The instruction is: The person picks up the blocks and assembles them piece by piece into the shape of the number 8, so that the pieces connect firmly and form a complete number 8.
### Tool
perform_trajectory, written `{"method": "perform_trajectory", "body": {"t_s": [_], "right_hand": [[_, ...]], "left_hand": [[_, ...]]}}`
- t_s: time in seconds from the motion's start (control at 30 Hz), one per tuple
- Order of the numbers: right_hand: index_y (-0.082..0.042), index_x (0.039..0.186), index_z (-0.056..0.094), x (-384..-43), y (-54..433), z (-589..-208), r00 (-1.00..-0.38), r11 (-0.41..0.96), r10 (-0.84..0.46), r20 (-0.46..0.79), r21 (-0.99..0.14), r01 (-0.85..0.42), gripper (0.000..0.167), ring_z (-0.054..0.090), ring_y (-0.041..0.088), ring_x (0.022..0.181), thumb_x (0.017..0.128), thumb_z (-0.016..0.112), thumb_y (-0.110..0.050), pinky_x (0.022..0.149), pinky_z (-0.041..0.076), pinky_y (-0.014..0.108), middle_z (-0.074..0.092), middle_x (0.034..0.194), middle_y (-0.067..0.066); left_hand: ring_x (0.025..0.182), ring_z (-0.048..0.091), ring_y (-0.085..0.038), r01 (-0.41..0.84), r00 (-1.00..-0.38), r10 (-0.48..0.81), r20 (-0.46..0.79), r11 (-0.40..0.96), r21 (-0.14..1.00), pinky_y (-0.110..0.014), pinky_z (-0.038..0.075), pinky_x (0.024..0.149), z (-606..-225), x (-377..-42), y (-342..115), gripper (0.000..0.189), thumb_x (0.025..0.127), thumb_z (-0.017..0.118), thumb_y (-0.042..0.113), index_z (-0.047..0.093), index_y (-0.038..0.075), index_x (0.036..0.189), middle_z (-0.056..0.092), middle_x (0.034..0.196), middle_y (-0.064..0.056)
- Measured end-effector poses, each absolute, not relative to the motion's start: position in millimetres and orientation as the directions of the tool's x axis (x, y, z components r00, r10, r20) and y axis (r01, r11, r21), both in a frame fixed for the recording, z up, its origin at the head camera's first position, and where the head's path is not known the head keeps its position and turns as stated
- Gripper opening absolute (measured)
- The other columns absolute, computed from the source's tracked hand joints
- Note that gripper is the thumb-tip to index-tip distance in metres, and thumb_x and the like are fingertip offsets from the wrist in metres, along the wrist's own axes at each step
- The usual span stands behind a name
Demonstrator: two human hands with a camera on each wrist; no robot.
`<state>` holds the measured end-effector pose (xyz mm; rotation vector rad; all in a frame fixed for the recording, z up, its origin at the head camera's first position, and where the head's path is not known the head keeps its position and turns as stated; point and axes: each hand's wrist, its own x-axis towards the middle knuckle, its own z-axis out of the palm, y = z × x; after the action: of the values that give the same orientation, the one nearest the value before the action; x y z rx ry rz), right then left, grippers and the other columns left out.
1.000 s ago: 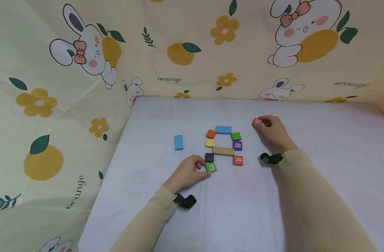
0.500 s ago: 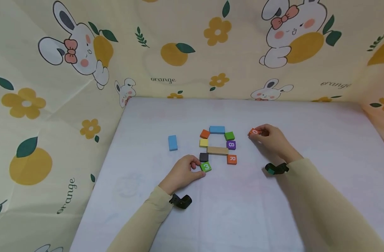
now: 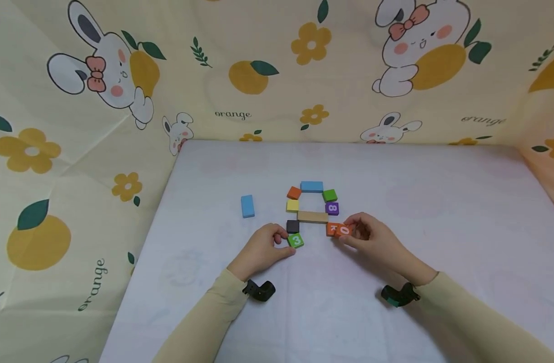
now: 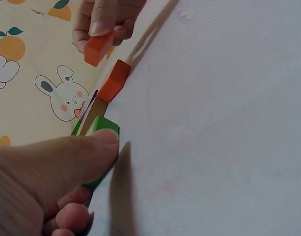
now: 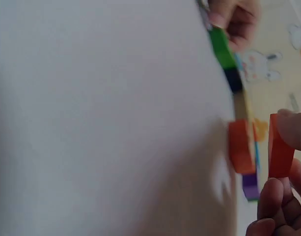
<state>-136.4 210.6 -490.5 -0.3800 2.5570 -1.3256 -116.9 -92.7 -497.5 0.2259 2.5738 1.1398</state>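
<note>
My left hand (image 3: 261,251) pinches a green block (image 3: 295,240) marked 3 on the table, just below a black block (image 3: 293,226). In the left wrist view the thumb lies against that green block. My right hand (image 3: 380,244) pinches an orange block (image 3: 343,230) marked 0, held raised off the table. From the head it partly covers another orange block (image 3: 331,229) with a letter. A gap shows between the two orange blocks in the left wrist view. The wooden plank (image 3: 312,217) spans between the two sides of the arrangement.
Above the plank, a yellow block (image 3: 292,205), a tilted orange block (image 3: 294,192), a blue block (image 3: 312,187), a green block (image 3: 330,195) and a purple block (image 3: 332,208) form an arch. Another blue block (image 3: 247,206) lies apart, left. Patterned cloth (image 3: 277,91) rises behind the table.
My right hand has brought the orange 0 block from the upper right, toward me and left, over the lower right of the arrangement. My left hand stays at the green block.
</note>
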Motion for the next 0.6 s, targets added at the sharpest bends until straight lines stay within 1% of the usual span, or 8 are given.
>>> {"method": "perform_trajectory", "body": {"t_s": [0.17, 0.27, 0.43, 0.6], "right_hand": [[-0.018, 0.106, 0.053, -127, 200, -497, -0.926, 0.543, -0.360, -0.110, -0.832, -0.113, 0.044, 0.050, 0.021, 0.078, 0.079, 0.080, -0.037, 0.061, 0.042, 0.026, 0.052, 0.085, 0.005], [-0.016, 0.103, 0.050, -126, 192, -501, -0.915, 0.548, -0.387, -0.113, -0.826, -0.130, 0.046, 0.049, 0.021, 0.078, 0.077, 0.082, -0.038, 0.062, 0.041, 0.028, 0.051, 0.084, 0.005], [-0.015, 0.100, 0.047, -125, 183, -504, -0.916, 0.602, -0.377, -0.135, -0.788, -0.131, 0.051, 0.048, 0.021, 0.077, 0.074, 0.083, -0.040, 0.061, 0.039, 0.028, 0.049, 0.082, 0.004], [-0.014, 0.099, 0.047, -122, 192, -503, -0.920, 0.637, -0.368, -0.137, -0.757, -0.143, 0.052, 0.047, 0.020, 0.075, 0.073, 0.084, -0.041, 0.060, 0.039, 0.028, 0.049, 0.081, 0.004]], "left_hand": [[0.079, 0.048, -0.017, 0.024, -0.938, 0.272, -0.216, 0.671, 0.741, -0.030, 0.042, 0.066, -496, -117, -95, 0.036, 0.082, 0.078, 0.034, 0.062, 0.013, 0.106, 0.054, 0.089, -0.001], [0.079, 0.048, -0.016, 0.019, -0.940, 0.263, -0.219, 0.679, 0.734, -0.030, 0.042, 0.066, -498, -116, -100, 0.036, 0.082, 0.078, 0.034, 0.062, 0.013, 0.106, 0.054, 0.090, 0.000], [0.079, 0.048, -0.016, 0.009, -0.940, 0.258, -0.223, 0.673, 0.740, -0.030, 0.042, 0.067, -497, -117, -104, 0.035, 0.082, 0.078, 0.034, 0.062, 0.013, 0.106, 0.054, 0.089, -0.001], [0.081, 0.049, -0.016, 0.019, -0.933, 0.282, -0.225, 0.661, 0.750, -0.029, 0.042, 0.068, -497, -119, -97, 0.035, 0.082, 0.078, 0.034, 0.062, 0.014, 0.106, 0.054, 0.089, -0.001]]}}
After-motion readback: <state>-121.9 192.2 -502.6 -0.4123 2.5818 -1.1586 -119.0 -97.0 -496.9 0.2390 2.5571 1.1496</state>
